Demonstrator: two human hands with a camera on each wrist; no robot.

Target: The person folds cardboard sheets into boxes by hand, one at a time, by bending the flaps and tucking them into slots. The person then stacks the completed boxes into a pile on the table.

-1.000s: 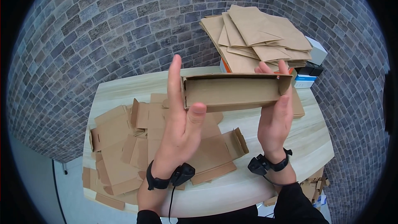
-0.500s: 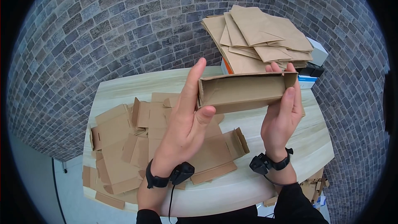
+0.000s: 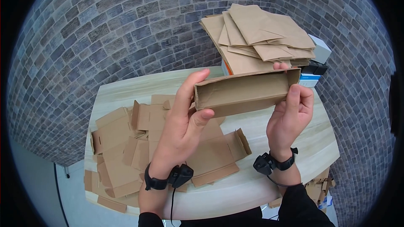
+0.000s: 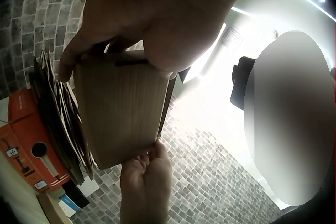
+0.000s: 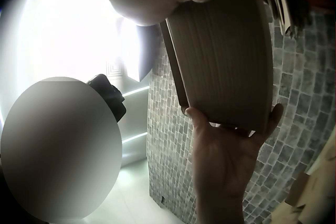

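A long, narrow brown cardboard box [image 3: 246, 90] is held up above the table, its open side facing me and its inside bare. At its left end my left hand [image 3: 179, 132] grips it, thumb at the near edge and fingers bent behind the end. My right hand [image 3: 288, 122] pinches the right end wall between thumb and curled index finger, with other fingertips showing past the far edge. In the left wrist view, the plain underside of the box [image 4: 123, 108] spans between both hands. The right wrist view shows the left hand [image 5: 223, 155] cupping the far end.
Flattened and part-folded cardboard pieces [image 3: 122, 155] overlap on the left half of the table [image 3: 294, 176]. A stack of brown paper bags [image 3: 261, 29] lies at the back right, upon an orange box [image 4: 26, 145]. Beside it are small boxes [image 3: 322, 50].
The box shifted right, then slightly back left, and is a little more tilted. Left fingers have bent round its end. My right hand has gone from straighter fingers to a pinch on the right end.
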